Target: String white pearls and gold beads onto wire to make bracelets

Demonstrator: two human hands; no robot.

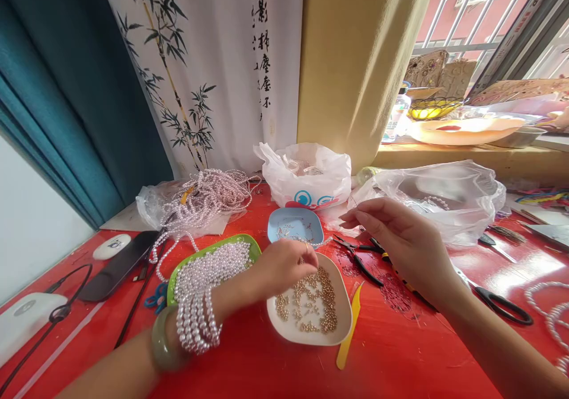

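Observation:
My left hand (284,264) hovers over a white dish (284,328) of small gold beads (311,304), fingers pinched together at the beads. Strands of white pearls (195,322) wrap my left wrist beside a green bangle (162,342). My right hand (400,239) is raised above the red table (249,369), thumb and forefinger pinched on a thin wire or needle (351,202) that I can barely see. A green dish (249,242) of pearl strands lies to the left. A small blue dish (293,224) sits behind the white one.
Black pliers (360,259) and scissors (502,307) lie under my right arm. A yellow plastic tool (349,334) rests by the white dish. Plastic bags (306,176) and a pile of pearl strands (208,197) stand behind. A phone (118,265) and cables lie left.

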